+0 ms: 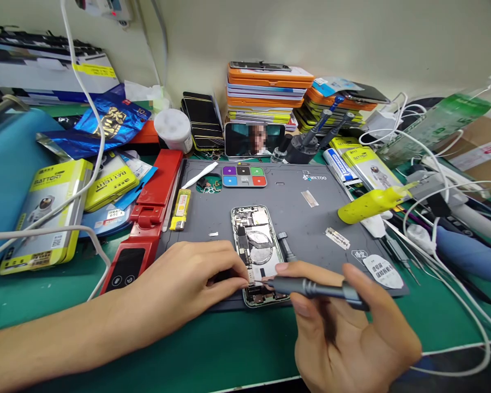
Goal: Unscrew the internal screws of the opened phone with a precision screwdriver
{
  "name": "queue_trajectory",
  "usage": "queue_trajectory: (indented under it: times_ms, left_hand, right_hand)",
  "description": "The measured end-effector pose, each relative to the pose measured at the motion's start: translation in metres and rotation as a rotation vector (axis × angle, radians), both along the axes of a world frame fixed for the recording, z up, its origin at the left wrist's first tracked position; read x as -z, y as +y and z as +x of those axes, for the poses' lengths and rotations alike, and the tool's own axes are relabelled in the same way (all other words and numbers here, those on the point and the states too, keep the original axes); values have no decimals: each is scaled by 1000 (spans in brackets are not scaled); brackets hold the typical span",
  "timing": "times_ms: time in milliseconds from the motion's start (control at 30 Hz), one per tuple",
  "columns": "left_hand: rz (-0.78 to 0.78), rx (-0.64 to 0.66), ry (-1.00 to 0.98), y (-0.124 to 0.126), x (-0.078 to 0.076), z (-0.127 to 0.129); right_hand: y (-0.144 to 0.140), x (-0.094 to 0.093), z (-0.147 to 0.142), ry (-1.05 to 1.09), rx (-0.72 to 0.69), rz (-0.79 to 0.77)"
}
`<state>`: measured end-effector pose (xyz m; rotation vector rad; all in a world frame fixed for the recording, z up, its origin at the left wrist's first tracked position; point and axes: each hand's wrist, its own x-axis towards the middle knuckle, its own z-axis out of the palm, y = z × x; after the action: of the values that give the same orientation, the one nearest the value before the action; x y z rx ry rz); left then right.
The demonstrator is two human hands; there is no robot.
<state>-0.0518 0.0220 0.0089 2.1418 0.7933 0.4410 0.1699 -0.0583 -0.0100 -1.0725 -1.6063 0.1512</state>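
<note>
Right hand point(352, 333) sits closest to the camera, its fingers and thumb wrapped around a dark grey screwdriver point(311, 286) whose tip points down at the lower end of an opened phone point(264, 252). That phone lies back on a grey mat point(306, 218), its inner parts exposed, and everything else is placed from it. At its lower left edge is the left hand point(213, 267), thumb and forefinger brought narrowly together beside the driver's tip; whether they pinch anything I cannot tell. Just beside the phone on its right lies a small dark tool point(285, 245); farther right are a razor blade point(337, 238) and a yellow bottle point(364, 207). Left of the phone stands a red device point(137, 251). Beyond the phone are a pad of coloured tiles point(244, 176) and a propped-up screen point(239, 139). Green worktop point(229, 349) shows on the phone's near side.
</note>
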Motion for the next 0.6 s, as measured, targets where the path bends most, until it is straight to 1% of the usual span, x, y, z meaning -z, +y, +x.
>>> queue_trajectory:
  times_ms: [100, 233, 367, 467, 600]
  left_hand:
    - [127, 17, 40, -3, 2, 1]
    - [223, 38, 101, -7, 3, 3]
    - [365, 73, 121, -10, 2, 4]
    - [488, 69, 119, -14, 1, 6]
    - [589, 68, 147, -20, 1, 8]
  right_hand:
    - [0, -1, 0, 9, 53, 1]
    - [0, -2, -4, 46, 71, 39]
    - [1, -4, -6, 55, 78, 22]
    - [1, -3, -6, 61, 74, 19]
    - [1, -2, -6, 90, 78, 7]
